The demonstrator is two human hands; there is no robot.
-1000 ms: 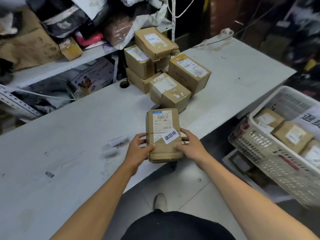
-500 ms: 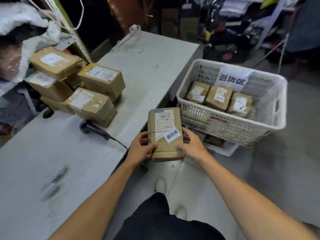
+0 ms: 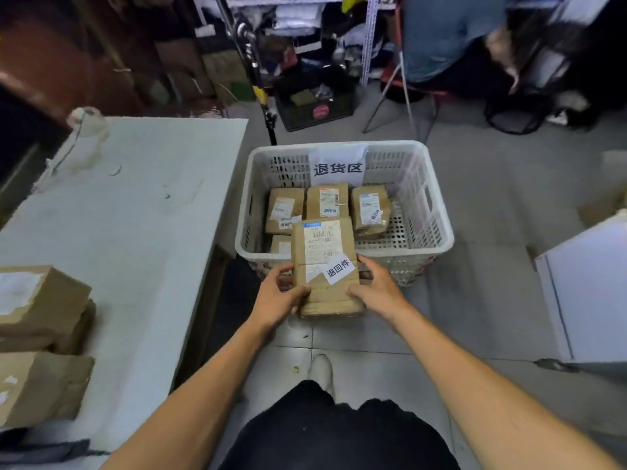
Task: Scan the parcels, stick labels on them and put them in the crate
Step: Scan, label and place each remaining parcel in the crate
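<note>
Held parcel: brown cardboard parcel (image 3: 325, 266) carried flat, label side up, above the near rim of the crate; its far end overhangs the crate interior, its near end is outside the rim.
Left hand: left hand (image 3: 280, 298) grips the parcel's near-left edge, thumb on top, fingers curled under.
Right hand: right hand (image 3: 375, 288) grips the near-right edge the same way, thumb on the top face.
Reason for hold (judgement): a grip at both near corners keeps the parcel level and lets it be slid forward and lowered without tipping; label up keeps the sticker readable.
Crate: white perforated plastic crate (image 3: 437, 232) on the floor, just right of the desk end, placed within arm's reach.
Crate contents: three labelled parcels (image 3: 327, 201) in a row at the far wall; a fourth (image 3: 281, 245) partly hidden under the held one. Open floor space remains at the crate's near right.
Step (judgement): scan and sticker appear done for this parcel; placing it is in hand.
Writing, crate sign: paper sign (image 3: 337, 166) on the far wall reads "退货区".
Writing, sticker: white sticker (image 3: 339, 269) on the held parcel reads "退回件"; same wording on the stickers inside.
Writing, shipping label: barcode label (image 3: 319, 240), blue header; print too small to read.
Desk: white desk (image 3: 142, 212), unsorted parcels (image 3: 37, 313) at its near-left.
</note>
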